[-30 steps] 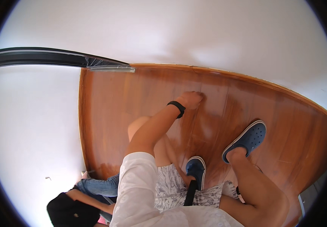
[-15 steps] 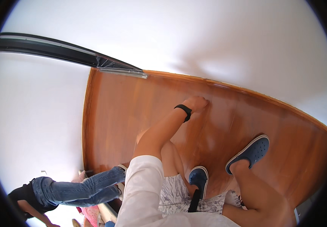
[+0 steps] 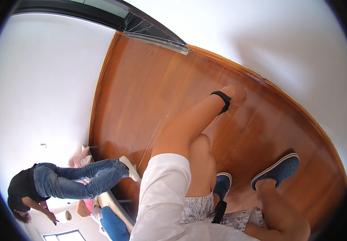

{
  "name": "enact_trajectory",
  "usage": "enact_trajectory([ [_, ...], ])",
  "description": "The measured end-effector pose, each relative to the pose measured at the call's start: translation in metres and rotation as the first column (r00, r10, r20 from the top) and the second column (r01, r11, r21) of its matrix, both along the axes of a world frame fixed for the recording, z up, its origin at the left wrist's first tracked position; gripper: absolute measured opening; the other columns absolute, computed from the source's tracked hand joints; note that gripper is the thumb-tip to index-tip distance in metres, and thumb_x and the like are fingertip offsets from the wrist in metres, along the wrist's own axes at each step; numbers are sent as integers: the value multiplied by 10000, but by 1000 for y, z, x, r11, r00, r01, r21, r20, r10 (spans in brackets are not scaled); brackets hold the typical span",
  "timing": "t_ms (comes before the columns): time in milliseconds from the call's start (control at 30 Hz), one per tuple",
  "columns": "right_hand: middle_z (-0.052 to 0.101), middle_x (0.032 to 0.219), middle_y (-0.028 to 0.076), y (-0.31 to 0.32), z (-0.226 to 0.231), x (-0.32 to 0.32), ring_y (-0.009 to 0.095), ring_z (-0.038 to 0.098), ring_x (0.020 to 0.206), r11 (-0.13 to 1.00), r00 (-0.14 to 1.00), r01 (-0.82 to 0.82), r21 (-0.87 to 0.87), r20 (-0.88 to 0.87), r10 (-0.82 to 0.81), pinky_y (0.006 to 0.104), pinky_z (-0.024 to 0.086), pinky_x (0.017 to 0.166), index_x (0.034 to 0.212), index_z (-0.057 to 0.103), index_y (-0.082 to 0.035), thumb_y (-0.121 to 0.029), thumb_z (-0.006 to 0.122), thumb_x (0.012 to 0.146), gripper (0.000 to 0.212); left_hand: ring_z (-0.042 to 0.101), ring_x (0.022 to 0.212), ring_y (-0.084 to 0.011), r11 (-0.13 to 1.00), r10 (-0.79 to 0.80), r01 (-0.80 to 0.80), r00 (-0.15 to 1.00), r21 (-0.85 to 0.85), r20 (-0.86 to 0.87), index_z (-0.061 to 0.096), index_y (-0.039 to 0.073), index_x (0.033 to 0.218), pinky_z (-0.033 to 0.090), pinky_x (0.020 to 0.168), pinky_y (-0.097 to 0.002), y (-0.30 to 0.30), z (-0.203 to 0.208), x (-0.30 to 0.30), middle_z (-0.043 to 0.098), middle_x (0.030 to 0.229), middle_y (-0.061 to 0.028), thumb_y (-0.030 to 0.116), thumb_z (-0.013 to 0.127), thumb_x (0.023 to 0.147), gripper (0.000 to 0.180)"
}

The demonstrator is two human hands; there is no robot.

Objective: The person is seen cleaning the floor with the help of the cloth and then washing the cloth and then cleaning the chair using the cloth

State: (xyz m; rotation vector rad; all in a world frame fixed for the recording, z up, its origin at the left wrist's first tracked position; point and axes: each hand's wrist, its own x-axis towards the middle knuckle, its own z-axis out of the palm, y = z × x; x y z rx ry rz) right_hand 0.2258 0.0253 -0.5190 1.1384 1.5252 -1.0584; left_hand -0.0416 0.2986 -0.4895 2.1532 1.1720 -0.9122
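Note:
My left hand (image 3: 236, 95) is stretched out low over the reddish-brown wooden floor (image 3: 161, 88). A black wristband (image 3: 223, 100) circles its wrist, and a white sleeve (image 3: 163, 180) covers the upper arm. The hand looks rounded and closed, with the fingers curled in; whether anything is inside them is hidden, and the outline is a little blurred. The wooden baseboard (image 3: 258, 76) along the white wall lies nearest to it. My right hand is out of the picture.
My feet wear blue clogs (image 3: 276, 170). A black-framed panel (image 3: 153, 32) meets the floor at the upper left. At the lower left, another person in jeans (image 3: 89, 176) bends over, beside a low bed-like piece (image 3: 113, 205) with a blue cushion-like thing (image 3: 112, 223).
My view has turned and shifted, so the black frame and floor corner sit differently. My left hand appears further right and slightly higher, still closed. The other person's legs have changed pose.

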Motion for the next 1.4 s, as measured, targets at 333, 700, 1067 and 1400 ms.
enact_trajectory([
  [333, 604, 1144, 146, -192, -13, 283, 230, 609, 1042, -87, 126, 796, 599, -304, -944, 332, 460, 889, 1233, 517, -26, -110, 544, 913, 331, 641, 1035, -349, 987, 67, -35, 977, -156, 201, 700, 31, 1046, 520, 857, -447, -12, -44, 33, 675, 1100, -179, 168, 530, 833, 304],
  [700, 537, 1039, 80, -63, 55, 240, 186, 532, 989, -263, 179, 837, 479, -694, -697, 294, 410, 895, 1183, 500, -43, -90, 544, 911, 279, 617, 1088, -350, 990, 84, -60, 980, -131, 181, 659, 17, 1124, 516, 874, -434, -5, -39, 33, 636, 1189, -186, 145, 521, 837, 343],
  [1067, 603, 1006, 95, -57, 64, 234, 177, 647, 774, -447, -98, 829, 336, -699, -708, 252, 508, 603, 1244, 486, -63, -67, 525, 936, 311, 634, 963, -368, 993, 115, -94, 927, -77, 357, 647, 39, 945, 509, 827, -460, -10, -73, 27, 649, 1046, -184, 294, 470, 910, 313],
  [1400, 599, 982, 73, 126, 33, 251, 158, 605, 872, -828, -274, 550, 110, -912, -304, 292, 535, 675, 1081, 570, -29, -52, 634, 865, 226, 655, 935, -316, 988, 75, -39, 967, -150, 245, 652, 60, 1037, 523, 820, -426, 13, -50, -42, 691, 991, -139, 219, 646, 831, 261],
])
